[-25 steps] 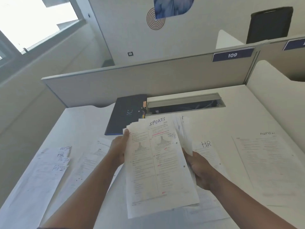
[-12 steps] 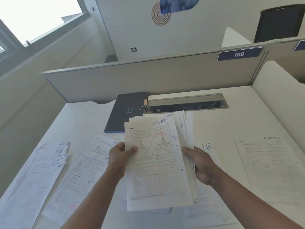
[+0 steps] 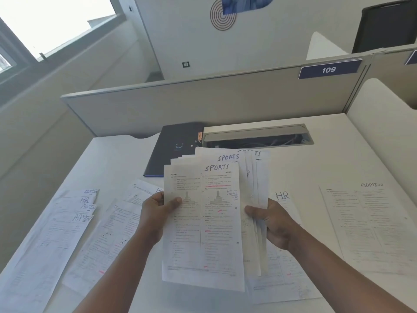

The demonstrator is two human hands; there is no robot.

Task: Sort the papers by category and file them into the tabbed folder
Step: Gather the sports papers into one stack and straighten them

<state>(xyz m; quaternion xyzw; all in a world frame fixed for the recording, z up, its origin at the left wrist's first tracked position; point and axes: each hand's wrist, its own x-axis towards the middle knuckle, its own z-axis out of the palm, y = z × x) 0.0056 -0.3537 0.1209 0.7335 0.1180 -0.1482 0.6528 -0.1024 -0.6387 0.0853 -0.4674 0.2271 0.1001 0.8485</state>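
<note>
Two hands hold one fanned stack of papers above a white desk [image 3: 316, 154] that fills the lower half of the frame. Behind the desk, across the middle of the frame, runs a grey partition [image 3: 180, 105] with a blue plate reading 109 [image 3: 328, 69] at the upper right. A long cable tray [image 3: 257, 138] with its lid raised lies at the desk's far edge, just right of centre. Touching its left end lies the dark tabbed folder [image 3: 173, 150], closed and flat, with a small smile mark on the cover.

At the lower left of the frame lies an overlapping pile of sheets marked ADMIN and HR [image 3: 56, 222]. At the right edge lies a single ADMIN sheet [image 3: 372, 222]. An HR sheet [image 3: 283, 197] shows just right of the held stack, partly hidden by it, and another printed sheet [image 3: 117, 227] lies left of centre.

The SPORTS stack [image 3: 203, 222] stands near upright in the centre, its front sheet headed SPORTS, more sheets fanned behind to the right. The left hand [image 3: 158, 213] grips the front sheet's left edge, thumb on the page. The right hand [image 3: 273, 224] pinches the fanned sheets at their right edge.
</note>
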